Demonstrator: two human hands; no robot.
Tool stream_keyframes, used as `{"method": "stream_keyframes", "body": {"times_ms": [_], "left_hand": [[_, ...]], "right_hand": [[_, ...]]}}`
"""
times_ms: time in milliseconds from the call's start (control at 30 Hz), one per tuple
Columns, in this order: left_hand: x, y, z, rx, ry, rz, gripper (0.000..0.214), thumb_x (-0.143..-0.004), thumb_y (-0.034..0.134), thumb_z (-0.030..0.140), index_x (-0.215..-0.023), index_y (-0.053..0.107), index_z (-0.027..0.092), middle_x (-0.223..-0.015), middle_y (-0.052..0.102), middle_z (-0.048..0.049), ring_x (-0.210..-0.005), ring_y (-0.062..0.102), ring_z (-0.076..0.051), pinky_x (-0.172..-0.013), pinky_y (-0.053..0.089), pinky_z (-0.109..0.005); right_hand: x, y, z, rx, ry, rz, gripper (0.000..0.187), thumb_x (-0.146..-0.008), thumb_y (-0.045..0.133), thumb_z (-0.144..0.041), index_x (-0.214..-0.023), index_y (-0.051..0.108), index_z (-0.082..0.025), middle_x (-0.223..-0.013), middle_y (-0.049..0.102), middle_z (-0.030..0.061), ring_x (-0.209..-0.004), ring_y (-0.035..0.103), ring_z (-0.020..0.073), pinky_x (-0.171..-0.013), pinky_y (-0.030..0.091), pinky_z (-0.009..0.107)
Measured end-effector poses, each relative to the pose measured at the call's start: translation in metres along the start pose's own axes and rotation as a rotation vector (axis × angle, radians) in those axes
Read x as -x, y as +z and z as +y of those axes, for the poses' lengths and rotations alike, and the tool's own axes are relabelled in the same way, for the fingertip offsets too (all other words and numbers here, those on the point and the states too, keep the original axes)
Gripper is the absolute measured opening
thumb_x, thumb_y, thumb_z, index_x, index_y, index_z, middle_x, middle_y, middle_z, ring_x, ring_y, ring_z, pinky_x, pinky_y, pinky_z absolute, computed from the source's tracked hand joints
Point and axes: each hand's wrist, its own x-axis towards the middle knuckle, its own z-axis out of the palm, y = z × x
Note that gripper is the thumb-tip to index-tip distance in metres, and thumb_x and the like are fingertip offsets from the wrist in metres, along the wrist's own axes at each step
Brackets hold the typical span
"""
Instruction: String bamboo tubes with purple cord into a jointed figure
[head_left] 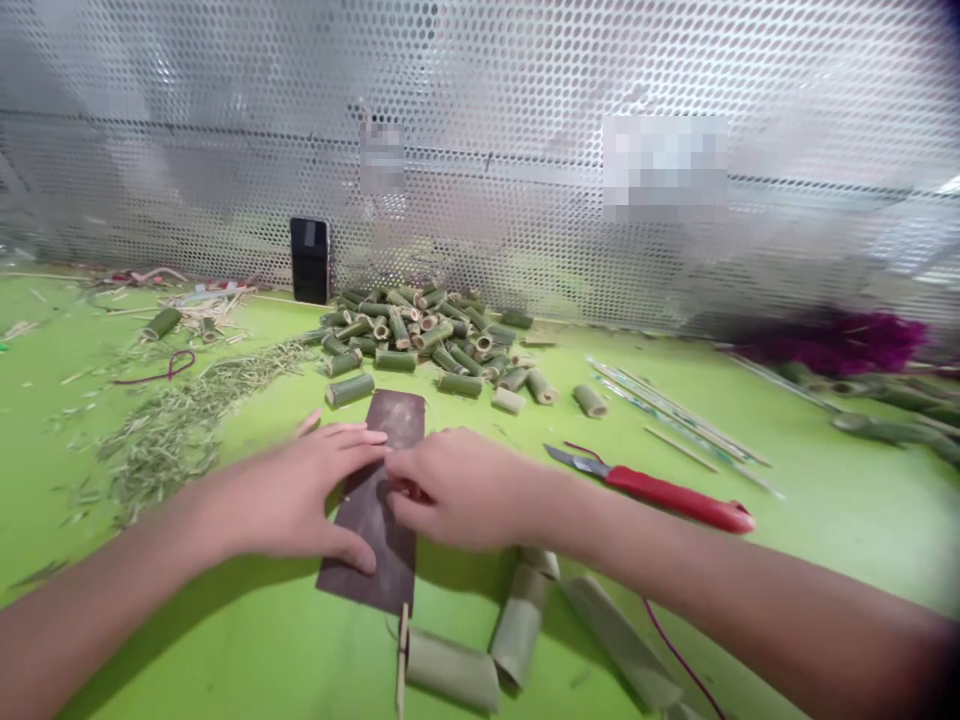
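Observation:
A strip of dark brown sandpaper (379, 500) lies lengthwise on the green table in front of me. My left hand (307, 490) rests across it, fingers stretched out and the thumb lying apart on the lower half. Over the strip's right edge, my right hand (442, 485) is closed, with its fingers curled and its tips down at the sandpaper. Whatever it may hold is hidden behind the fingers. Just below the strip are a thin wooden stick (403, 660) and a cut bamboo tube (452, 670).
A heap of short bamboo pieces (431, 330) lies behind the sandpaper. To the right are red-handled pruning shears (675, 495) and thin sticks (675, 410). Green shavings (187, 420) spread at left. A phone (310, 262) leans against the perforated metal wall (510, 90).

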Motion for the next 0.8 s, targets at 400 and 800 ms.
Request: {"method": "stream_keyframes", "body": {"times_ms": [400, 800], "left_hand": [[-0.004, -0.003, 0.002, 0.048, -0.043, -0.049, 0.114, -0.068, 0.081, 0.07, -0.161, 0.034, 0.024, -0.17, 0.027, -0.0089, -0.158, 0.021, -0.038, -0.128, 0.007, -0.064], [-0.007, -0.005, 0.003, 0.027, -0.097, -0.086, 0.119, -0.065, 0.081, 0.071, -0.163, 0.029, 0.028, -0.17, 0.024, -0.0063, -0.158, 0.015, -0.039, -0.127, 0.009, -0.066]], "right_hand": [[-0.009, 0.012, 0.002, 0.235, -0.019, 0.049, 0.03, -0.104, 0.045, -0.029, -0.089, 0.069, -0.018, -0.077, 0.072, 0.0051, -0.06, 0.06, 0.0166, -0.055, 0.026, 0.031], [-0.007, 0.007, -0.002, 0.209, -0.022, 0.061, 0.025, -0.099, 0.052, -0.022, -0.088, 0.073, -0.016, -0.077, 0.073, 0.0053, -0.055, 0.051, 0.0132, -0.053, 0.027, 0.029]]}}
